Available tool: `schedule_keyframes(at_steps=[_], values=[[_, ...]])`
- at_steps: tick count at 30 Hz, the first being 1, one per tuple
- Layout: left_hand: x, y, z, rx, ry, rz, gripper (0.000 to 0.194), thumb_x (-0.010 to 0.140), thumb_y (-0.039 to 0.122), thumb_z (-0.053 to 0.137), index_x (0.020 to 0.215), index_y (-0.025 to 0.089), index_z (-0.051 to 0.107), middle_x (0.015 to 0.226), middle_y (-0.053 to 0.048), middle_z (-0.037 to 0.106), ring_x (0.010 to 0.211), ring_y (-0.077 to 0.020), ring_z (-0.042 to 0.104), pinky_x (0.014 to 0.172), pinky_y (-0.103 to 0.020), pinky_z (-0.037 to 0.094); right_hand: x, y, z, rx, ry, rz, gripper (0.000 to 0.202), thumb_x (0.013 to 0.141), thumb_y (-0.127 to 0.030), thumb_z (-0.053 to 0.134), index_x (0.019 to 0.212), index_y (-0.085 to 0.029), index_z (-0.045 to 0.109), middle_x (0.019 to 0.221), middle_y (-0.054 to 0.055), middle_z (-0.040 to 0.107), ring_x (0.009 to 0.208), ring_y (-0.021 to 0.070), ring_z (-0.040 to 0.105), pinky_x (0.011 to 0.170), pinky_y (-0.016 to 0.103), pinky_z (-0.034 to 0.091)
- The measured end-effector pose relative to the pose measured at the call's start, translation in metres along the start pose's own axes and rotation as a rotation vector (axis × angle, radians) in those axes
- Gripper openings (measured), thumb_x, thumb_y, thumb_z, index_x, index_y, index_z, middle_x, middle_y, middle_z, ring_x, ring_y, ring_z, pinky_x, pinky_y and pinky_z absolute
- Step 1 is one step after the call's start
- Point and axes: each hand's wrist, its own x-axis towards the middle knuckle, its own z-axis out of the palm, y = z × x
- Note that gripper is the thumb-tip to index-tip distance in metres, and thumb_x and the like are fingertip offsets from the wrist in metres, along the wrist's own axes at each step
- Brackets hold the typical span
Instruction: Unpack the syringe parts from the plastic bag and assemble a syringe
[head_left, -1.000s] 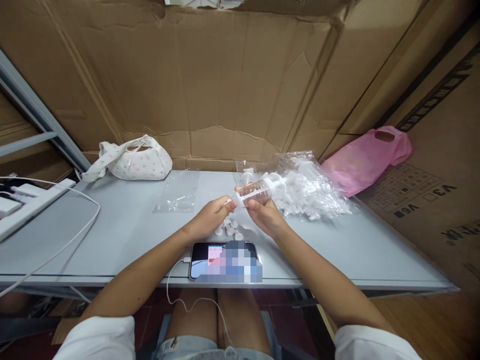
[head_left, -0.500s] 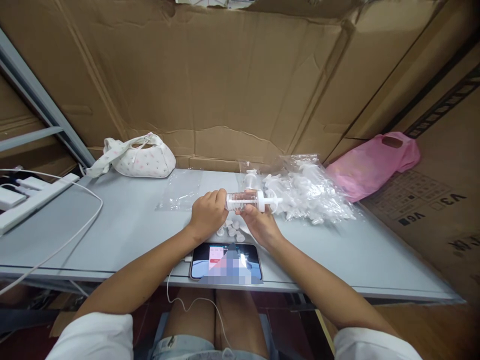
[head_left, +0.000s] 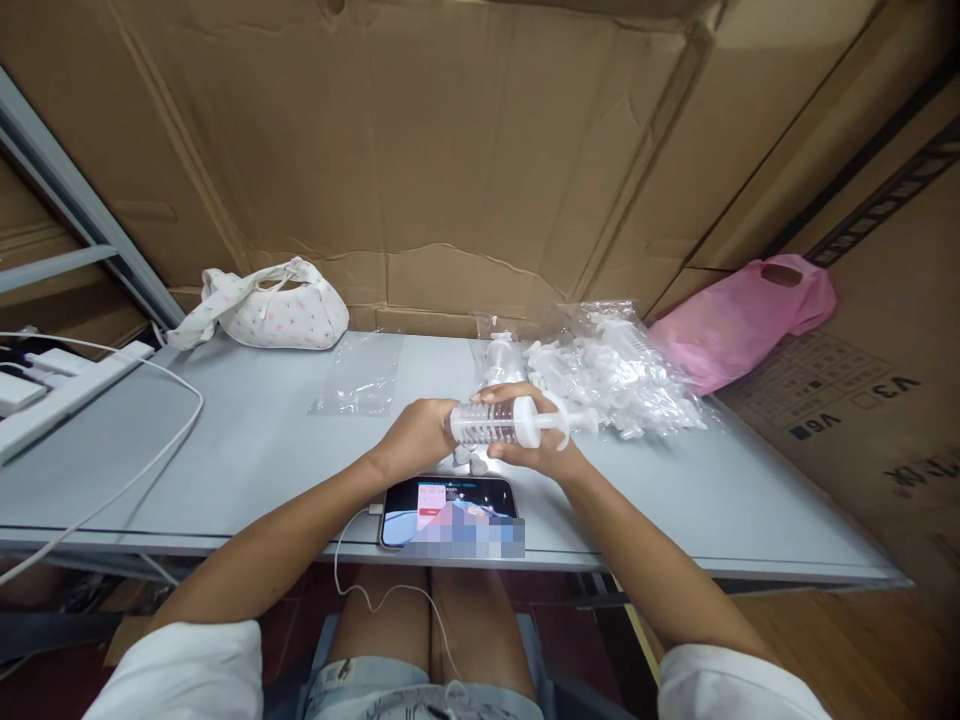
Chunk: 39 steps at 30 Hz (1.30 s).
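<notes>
Clear syringe [head_left: 499,422] gripped by left hand [head_left: 412,440] and right hand [head_left: 536,450] | carton [head_left: 847,400] print "V3", "V6"

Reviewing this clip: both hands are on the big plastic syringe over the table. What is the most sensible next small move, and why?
Probably press and twist the tip end home with the left hand. It closes over the left end of the syringe, while the right hand grips the barrel near its flange, plunger pointing right. Small white caps lie just beneath, so a cap is likely going on.
</notes>
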Motion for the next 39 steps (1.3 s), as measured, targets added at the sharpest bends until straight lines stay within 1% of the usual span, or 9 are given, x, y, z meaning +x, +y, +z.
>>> schedule_keyframes(at_steps=[4, 7, 10, 14, 19, 25, 27, 33, 39], values=[[0.002, -0.001, 0.000, -0.304, -0.285, 0.010, 0.024, 0.076, 0.037, 0.065, 0.071, 0.016, 0.056, 0.064, 0.002, 0.054, 0.059, -0.0115, 0.049, 0.057, -0.024, 0.037, 0.005, 0.003, -0.012, 0.097, -0.112, 0.087, 0.047, 0.061, -0.038, 0.085, 0.100, -0.025, 0.061, 0.103, 0.007, 0.069, 0.100, 0.0244, 0.064, 0.082, 0.040, 0.053], [0.006, -0.005, 0.000, -0.207, -0.012, 0.006, 0.026, 0.077, 0.039, 0.066, 0.090, 0.018, 0.057, 0.070, 0.003, 0.058, 0.060, -0.0119, 0.051, 0.056, -0.024, 0.038, 0.006, 0.009, -0.012, 0.098, 0.069, 0.169, 0.044, 0.065, -0.036, 0.083, 0.102, -0.026, 0.061, 0.108, 0.006, 0.068, 0.095, 0.0214, 0.064, 0.079, 0.037, 0.052], [0.009, -0.013, -0.002, 0.063, 0.307, 0.136, 0.028, 0.084, 0.036, 0.061, 0.107, 0.021, 0.054, 0.081, 0.001, 0.062, 0.064, -0.0129, 0.055, 0.061, -0.025, 0.040, 0.007, 0.012, -0.008, 0.177, 0.234, 0.223, 0.041, 0.068, -0.037, 0.081, 0.100, -0.027, 0.059, 0.104, 0.004, 0.069, 0.067, 0.0136, 0.059, 0.059, 0.029, 0.047], [0.010, -0.023, -0.005, 0.414, 0.485, 0.384, 0.026, 0.093, 0.042, 0.048, 0.102, 0.020, 0.058, 0.085, -0.004, 0.064, 0.073, -0.0163, 0.057, 0.065, -0.027, 0.040, 0.009, 0.009, 0.000, 0.331, 0.328, 0.303, 0.041, 0.064, -0.039, 0.082, 0.095, -0.026, 0.057, 0.087, 0.001, 0.070, 0.050, 0.0099, 0.050, 0.046, 0.026, 0.037], [0.005, -0.017, -0.011, 0.421, 0.405, 0.383, 0.037, 0.094, 0.049, 0.040, 0.089, 0.018, 0.060, 0.079, -0.005, 0.063, 0.073, -0.0188, 0.053, 0.063, -0.029, 0.037, 0.010, 0.003, 0.005, 0.408, 0.329, 0.365, 0.041, 0.061, -0.042, 0.082, 0.088, -0.025, 0.056, 0.077, -0.002, 0.068, 0.047, 0.0086, 0.048, 0.044, 0.024, 0.035], [0.009, -0.012, -0.012, -0.416, -0.018, 0.061, 0.056, 0.090, 0.066, 0.026, 0.062, 0.020, 0.042, 0.048, 0.004, 0.034, 0.046, -0.0104, 0.030, 0.050, -0.026, 0.028, 0.012, -0.005, 0.005, 0.323, 0.292, 0.347, 0.050, 0.056, -0.047, 0.084, 0.094, -0.028, 0.055, 0.093, 0.002, 0.071, 0.052, 0.0108, 0.050, 0.047, 0.027, 0.037], [0.011, -0.014, -0.012, -0.528, -0.068, 0.013, 0.057, 0.089, 0.067, 0.027, 0.062, 0.019, 0.043, 0.045, 0.005, 0.032, 0.043, -0.0096, 0.027, 0.049, -0.026, 0.027, 0.012, -0.005, 0.006, 0.298, 0.286, 0.335, 0.049, 0.057, -0.048, 0.083, 0.092, -0.028, 0.055, 0.096, 0.002, 0.071, 0.054, 0.0112, 0.051, 0.049, 0.028, 0.039], [0.008, -0.014, -0.010, -0.202, 0.324, 0.121, 0.031, 0.088, 0.050, 0.050, 0.097, 0.021, 0.053, 0.083, 0.001, 0.059, 0.065, -0.0115, 0.051, 0.063, -0.025, 0.039, 0.011, -0.001, 0.005, 0.280, 0.319, 0.305, 0.048, 0.063, -0.044, 0.082, 0.101, -0.029, 0.057, 0.093, 0.000, 0.071, 0.055, 0.0113, 0.051, 0.056, 0.030, 0.044], [0.004, -0.010, -0.014, 0.154, 0.349, 0.196, 0.022, 0.089, 0.040, 0.049, 0.096, 0.020, 0.056, 0.091, -0.002, 0.062, 0.077, -0.0160, 0.054, 0.071, -0.029, 0.038, 0.011, 0.002, 0.004, 0.348, 0.340, 0.346, 0.047, 0.065, -0.043, 0.080, 0.103, -0.028, 0.056, 0.090, 0.001, 0.070, 0.055, 0.0114, 0.053, 0.051, 0.028, 0.041]])
